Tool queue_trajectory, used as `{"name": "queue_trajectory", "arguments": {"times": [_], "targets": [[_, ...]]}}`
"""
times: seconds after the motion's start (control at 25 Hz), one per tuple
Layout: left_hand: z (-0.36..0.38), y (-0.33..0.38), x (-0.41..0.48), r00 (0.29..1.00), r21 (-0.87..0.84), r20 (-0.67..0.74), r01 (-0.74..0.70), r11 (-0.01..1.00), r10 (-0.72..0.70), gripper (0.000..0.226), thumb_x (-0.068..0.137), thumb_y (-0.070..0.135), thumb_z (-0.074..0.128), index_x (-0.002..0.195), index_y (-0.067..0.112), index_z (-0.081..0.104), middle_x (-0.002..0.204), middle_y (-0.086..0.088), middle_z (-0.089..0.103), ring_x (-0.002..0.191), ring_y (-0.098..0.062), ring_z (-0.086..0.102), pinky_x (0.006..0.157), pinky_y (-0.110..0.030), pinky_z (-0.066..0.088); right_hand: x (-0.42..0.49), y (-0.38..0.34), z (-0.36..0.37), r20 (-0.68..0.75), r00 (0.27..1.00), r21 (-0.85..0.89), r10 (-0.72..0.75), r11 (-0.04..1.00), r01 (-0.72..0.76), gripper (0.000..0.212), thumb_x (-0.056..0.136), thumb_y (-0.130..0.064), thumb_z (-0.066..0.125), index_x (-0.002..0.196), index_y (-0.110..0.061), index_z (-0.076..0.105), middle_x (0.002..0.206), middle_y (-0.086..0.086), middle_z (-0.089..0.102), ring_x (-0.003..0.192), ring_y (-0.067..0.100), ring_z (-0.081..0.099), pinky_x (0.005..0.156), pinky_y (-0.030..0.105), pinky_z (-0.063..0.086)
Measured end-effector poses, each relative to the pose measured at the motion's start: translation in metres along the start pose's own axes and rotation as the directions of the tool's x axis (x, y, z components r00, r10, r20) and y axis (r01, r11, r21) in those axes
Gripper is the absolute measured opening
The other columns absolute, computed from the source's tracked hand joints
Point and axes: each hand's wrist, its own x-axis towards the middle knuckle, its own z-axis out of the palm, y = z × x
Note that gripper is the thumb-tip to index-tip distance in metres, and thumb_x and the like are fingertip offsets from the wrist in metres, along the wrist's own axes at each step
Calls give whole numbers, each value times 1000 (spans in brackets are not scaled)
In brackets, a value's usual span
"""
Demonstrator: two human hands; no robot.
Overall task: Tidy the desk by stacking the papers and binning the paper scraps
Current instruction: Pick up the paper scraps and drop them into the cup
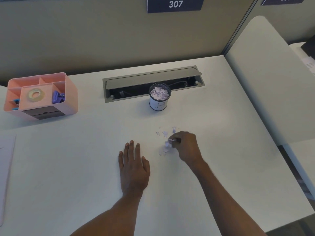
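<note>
Our right hand [185, 147] has its fingers curled, pinching a small wad of paper scraps [167, 143] low over the desk [85, 150], while our left hand [133, 167] lies flat beside it, fingers loosely spread, holding nothing. Other loose scraps [165, 133] lie just beyond the pinch. We judge the carry to be the risk: the torn bits are tiny and may slip from our fingers. The bin [159, 106], a small cup farther back, already looks heaped to its rim, so new bits may spill over or fall into the open cable tray [190, 82] right behind it. The papers [6, 167] lie at the left edge.
</note>
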Motion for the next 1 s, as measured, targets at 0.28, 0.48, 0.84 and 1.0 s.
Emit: {"name": "queue_trajectory", "arguments": {"times": [0.28, 0.48, 0.84, 1.0], "targets": [[1, 0, 1, 1000, -6, 26, 12, 1000, -12, 56, 105, 29, 37, 158, 13, 41, 173, -7, 29, 164, -25, 19, 133, -50, 17, 74, -67, -46, -130, 990, 284, -49, 955, 84, 10, 86, -15, 80, 90, -6, 81, 73, 6, 77, 60, 2, 69, 63, 7, 47], [2, 0, 2, 999, -10, 41, 25, 1000, -24, 57, 104, 30, 38, 160, 15, 41, 175, -5, 26, 164, -23, 17, 134, -48, 14, 129, -91, -47, -205, 966, 74, -156, 982, 174, 8, 87, -8, 76, 92, -2, 79, 79, 6, 74, 61, 8, 63, 61, 11, 42], [2, 0, 2, 999, 4, 31, 16, 1000, -17, 57, 104, 31, 37, 158, 15, 43, 174, -6, 29, 163, -24, 22, 132, -50, 19, 164, -102, -25, 22, 991, -507, -130, 853, 123, 25, 90, -11, 74, 113, -7, 68, 108, 17, 71, 93, 31, 68, 83, 37, 60], [2, 0, 1, 1000, 2, 26, 17, 1000, -17, 56, 105, 30, 38, 158, 15, 43, 174, -6, 29, 163, -24, 21, 132, -51, 20, 151, -105, -17, 95, 964, -522, -249, 812, 261, 47, 85, -15, 80, 121, -13, 50, 111, 15, 68, 92, 26, 65, 78, 37, 62]]}}
